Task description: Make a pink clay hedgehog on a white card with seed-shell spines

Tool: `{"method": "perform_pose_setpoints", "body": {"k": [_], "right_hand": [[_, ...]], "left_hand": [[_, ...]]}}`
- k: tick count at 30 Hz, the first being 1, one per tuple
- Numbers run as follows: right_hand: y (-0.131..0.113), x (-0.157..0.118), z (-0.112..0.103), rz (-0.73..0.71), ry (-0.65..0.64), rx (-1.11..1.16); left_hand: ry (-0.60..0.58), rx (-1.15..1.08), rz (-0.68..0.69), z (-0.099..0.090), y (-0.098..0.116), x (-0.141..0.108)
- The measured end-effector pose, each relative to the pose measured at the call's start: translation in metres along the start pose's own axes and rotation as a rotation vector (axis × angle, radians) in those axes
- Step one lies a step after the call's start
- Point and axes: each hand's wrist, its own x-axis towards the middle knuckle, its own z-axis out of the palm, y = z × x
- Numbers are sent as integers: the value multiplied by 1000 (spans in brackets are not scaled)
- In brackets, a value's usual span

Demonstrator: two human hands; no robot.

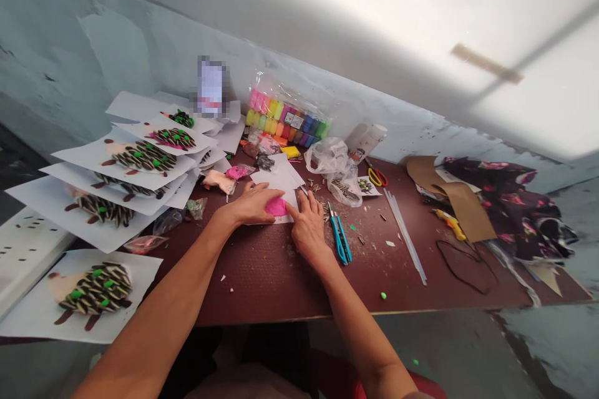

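Note:
A flattened patch of bright pink modelling clay (277, 206) lies on a small sheet of white paper (283, 220) in the middle of the table. My left hand (253, 202) rests on the paper, fingers stretched out and touching the clay's left side. From the right, my right hand (307, 224) reaches in, its fingers apart and its index fingertip at the clay's right edge. Both hands partly hide the paper. Just right of my right hand lie striped seeds (326, 211) and blue-handled pliers or cutters (340, 238). More pink clay (238, 171) sits behind my left hand.
Hedgehog pictures made with seeds (140, 156) are stacked at left; another picture (93, 293) lies in front. Behind stand coloured clay packs (287, 118) and a plastic bag (334, 165). Scissors (377, 176), glue sticks (406, 237) and a yellow glue gun (452, 224) lie right.

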Motion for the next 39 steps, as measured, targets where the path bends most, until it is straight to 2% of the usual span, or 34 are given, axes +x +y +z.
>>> {"method": "perform_pose_setpoints", "body": {"k": [6,14,19,26,31,39], "right_hand": [[-1,2,0,16,53,10],[-1,11,-2,13,-24,36],[-1,13,-1,33,-10,56],[-4,20,2,-25,-13,24],[-1,11,-2,50,7,70],[-8,-1,1,0,-6,26]], "left_hand": [[-7,-3,10,-1,0,0],[-10,5,-1,0,1,1],[-2,2,10,0,0,2],[2,-2,3,1,-1,2],[14,-2,4,1,-1,2],[9,5,-2,1,-1,1]]}}
